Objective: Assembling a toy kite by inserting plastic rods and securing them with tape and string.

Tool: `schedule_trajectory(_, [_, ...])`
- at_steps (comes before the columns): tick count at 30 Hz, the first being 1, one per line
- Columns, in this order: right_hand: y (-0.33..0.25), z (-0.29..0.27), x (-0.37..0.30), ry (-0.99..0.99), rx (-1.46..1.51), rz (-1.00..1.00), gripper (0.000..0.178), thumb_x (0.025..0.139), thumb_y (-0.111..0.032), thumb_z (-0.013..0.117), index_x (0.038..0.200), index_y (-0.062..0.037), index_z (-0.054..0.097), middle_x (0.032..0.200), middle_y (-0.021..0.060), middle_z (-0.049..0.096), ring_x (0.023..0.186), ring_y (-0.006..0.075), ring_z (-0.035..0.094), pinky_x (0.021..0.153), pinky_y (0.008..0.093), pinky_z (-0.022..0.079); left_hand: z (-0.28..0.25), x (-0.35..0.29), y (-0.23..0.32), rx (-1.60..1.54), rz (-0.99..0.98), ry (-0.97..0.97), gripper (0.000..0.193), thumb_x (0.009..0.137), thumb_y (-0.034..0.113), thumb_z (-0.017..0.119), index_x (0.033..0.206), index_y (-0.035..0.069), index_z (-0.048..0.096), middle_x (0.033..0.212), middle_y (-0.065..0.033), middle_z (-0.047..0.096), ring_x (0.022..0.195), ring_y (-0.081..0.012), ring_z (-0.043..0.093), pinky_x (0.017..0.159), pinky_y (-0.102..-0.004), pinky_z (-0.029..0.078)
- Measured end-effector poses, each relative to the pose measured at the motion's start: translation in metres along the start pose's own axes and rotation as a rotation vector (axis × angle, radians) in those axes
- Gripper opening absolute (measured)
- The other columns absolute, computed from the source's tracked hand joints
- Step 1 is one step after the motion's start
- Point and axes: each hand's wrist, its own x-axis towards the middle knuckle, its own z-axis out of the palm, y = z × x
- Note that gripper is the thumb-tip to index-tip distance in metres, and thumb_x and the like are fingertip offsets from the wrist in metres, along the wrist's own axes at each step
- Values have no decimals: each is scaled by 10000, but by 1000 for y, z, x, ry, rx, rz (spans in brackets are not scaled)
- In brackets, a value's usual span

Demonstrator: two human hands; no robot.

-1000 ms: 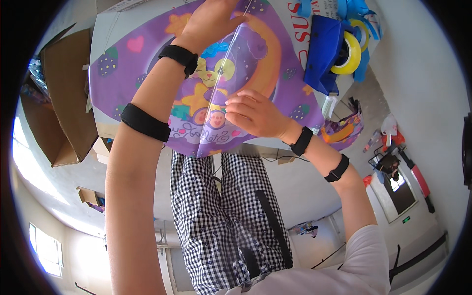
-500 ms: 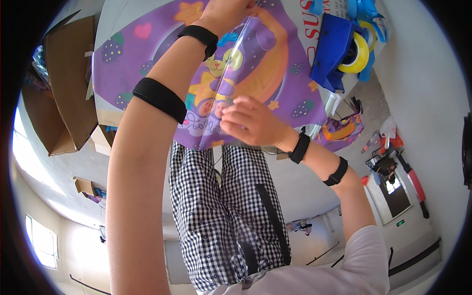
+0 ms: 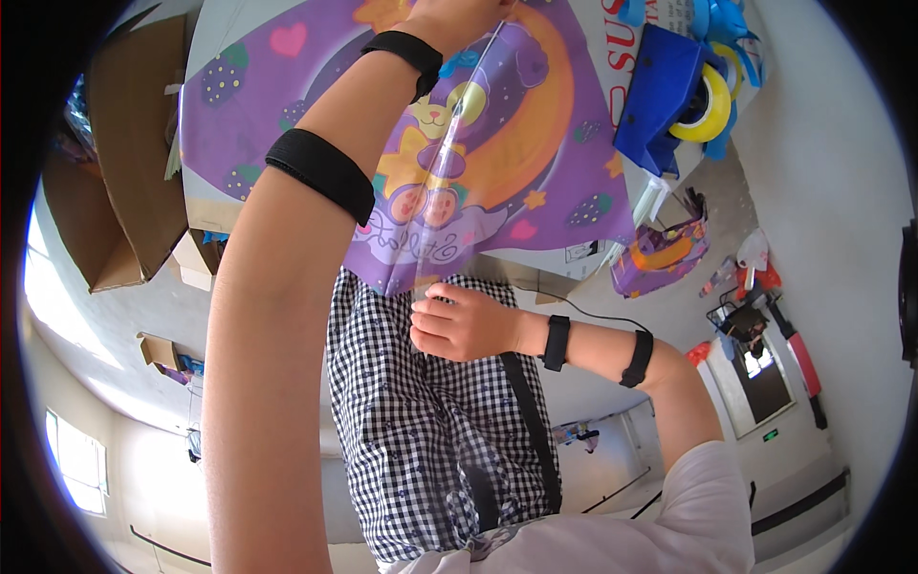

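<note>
A purple printed sheet (image 3: pixel 316 72) with a cartoon animal, an orange moon, stars and strawberries lies in front of me. A shiny strip of clear tape (image 3: pixel 448 148) runs down its middle from far to near. At the strip's far end my left hand (image 3: pixel 464 17) is closed, its fingertips partly cut off by the upper edge. Below the sheet's near edge my right hand (image 3: pixel 459 323) is closed on the strip's near end, in front of my checked trousers.
A blue tape dispenser (image 3: pixel 660 100) with a yellow-cored roll (image 3: pixel 706 105) stands at the far right. An open cardboard box (image 3: pixel 134 143) is on the left. Right of the sheet hangs a purple and orange bag (image 3: pixel 660 256). A thin dark cable (image 3: pixel 588 311) passes above my right forearm.
My right hand has come down toward me from over the sheet's lower part to beyond its near edge, and its fingers have closed. My left hand has shifted slightly right.
</note>
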Motion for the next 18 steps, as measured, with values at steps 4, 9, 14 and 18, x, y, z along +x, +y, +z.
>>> schedule_trajectory(4, [-1, -11, 7, 32, 46, 105, 108, 866, -140, 675, 944, -85, 626, 952, 16, 623, 998, 197, 630, 925, 396, 520, -2, -2, 3, 35, 55, 38, 94, 848, 118, 648, 865, 26, 646, 925, -179, 646, 911, -395, 628, 797, -471, 513])
schedule_trajectory(9, [11, -56, 27, 118, 189, 343, 219, 793, -12, 709, 982, -93, 635, 1021, 42, 668, 979, 211, 659, 918, 396, 498, -24, -39, 20, -157, 75, 288, 111, 870, 134, 659, 909, 31, 675, 930, -179, 648, 901, -390, 629, 790, -456, 522])
schedule_trajectory(14, [25, -103, 53, 303, 271, 512, 246, 799, 53, 707, 1003, -71, 644, 988, 66, 700, 953, 241, 673, 898, 368, 499, -38, -142, 51, -284, -335, 406, 201, 871, -29, 606, 1065, 14, 577, 1057, -133, 626, 905, -332, 648, 736, -413, 544])
schedule_trajectory(18, [28, -126, 71, 401, 326, 589, 208, 845, 65, 689, 1015, -46, 642, 1006, 104, 700, 954, 250, 673, 838, 346, 514, -17, -186, 62, -283, -382, 298, 403, 823, -5, 692, 1199, 36, 553, 1155, -137, 597, 1020, -342, 609, 830, -426, 535])
